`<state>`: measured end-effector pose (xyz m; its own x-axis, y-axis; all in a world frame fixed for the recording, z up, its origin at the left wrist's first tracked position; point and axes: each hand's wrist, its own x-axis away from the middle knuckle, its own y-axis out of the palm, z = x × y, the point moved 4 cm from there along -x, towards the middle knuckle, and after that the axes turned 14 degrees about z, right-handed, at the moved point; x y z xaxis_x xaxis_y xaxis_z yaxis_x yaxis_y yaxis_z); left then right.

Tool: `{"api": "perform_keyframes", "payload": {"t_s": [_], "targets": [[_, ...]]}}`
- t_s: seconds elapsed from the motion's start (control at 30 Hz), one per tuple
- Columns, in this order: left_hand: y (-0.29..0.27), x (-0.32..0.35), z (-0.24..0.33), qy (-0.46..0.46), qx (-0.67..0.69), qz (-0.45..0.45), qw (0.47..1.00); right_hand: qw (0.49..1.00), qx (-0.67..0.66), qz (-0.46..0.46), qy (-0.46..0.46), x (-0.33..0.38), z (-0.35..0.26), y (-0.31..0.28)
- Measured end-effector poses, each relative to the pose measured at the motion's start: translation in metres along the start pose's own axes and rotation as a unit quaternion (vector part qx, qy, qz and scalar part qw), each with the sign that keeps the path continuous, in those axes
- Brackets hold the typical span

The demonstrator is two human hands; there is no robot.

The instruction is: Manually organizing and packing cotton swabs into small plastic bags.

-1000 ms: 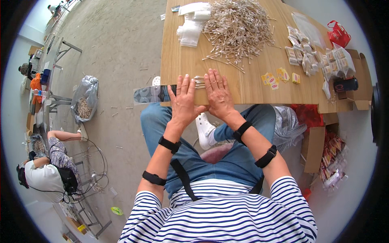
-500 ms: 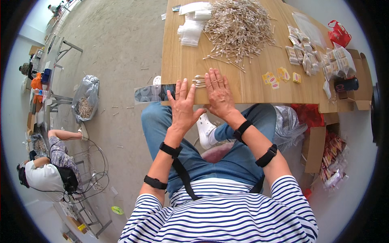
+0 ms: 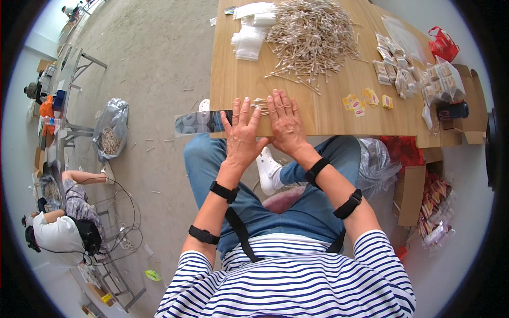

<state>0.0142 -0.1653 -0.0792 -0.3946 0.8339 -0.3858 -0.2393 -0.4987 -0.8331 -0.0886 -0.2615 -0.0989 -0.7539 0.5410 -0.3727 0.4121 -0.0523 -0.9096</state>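
Both hands lie flat and open at the near edge of the desk [image 3: 249, 85], fingers spread, closed on nothing. The left hand [image 3: 241, 135] presses down on a clear plastic sleeve [image 3: 199, 122] that sticks out past the desk's near left corner; the right hand [image 3: 286, 124] rests just beside it, thumbs nearly meeting. Between the two sets of fingertips peeks a small bundle of cotton swabs [image 3: 261, 106], its ends fanned toward the desk's middle. Against the frames half a second and a second ago, the hands have hardly shifted; the left wrist sits a touch higher, so the pressing and squaring of the bundle appears to be going on rather than finished. Farther back, the big swab heap [image 3: 313, 37] spreads toward the far edge, white folded bags [image 3: 249, 40] to its left, small yellow labels [image 3: 363, 99] and filled packets [image 3: 403, 74] toward the right edge.
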Motion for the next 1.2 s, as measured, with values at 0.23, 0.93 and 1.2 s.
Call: {"api": "perform_keyframes", "payload": {"t_s": [0.23, 0.93, 1.2], "targets": [[0.001, -0.002, 0.0, -0.019, 0.009, -0.012, 1.0, 1.0, -0.005, 0.019, -0.001, 0.002, 0.001, 0.002], [0.008, -0.012, -0.008, 0.0, -0.025, -0.073, 0.997, 1.0, 0.019, 0.013, -0.006, 0.0, 0.0, -0.001], [0.011, 0.004, -0.003, -0.03, -0.069, -0.044, 0.996, 0.998, -0.055, 0.018, 0.003, 0.005, -0.012, 0.001]]}}
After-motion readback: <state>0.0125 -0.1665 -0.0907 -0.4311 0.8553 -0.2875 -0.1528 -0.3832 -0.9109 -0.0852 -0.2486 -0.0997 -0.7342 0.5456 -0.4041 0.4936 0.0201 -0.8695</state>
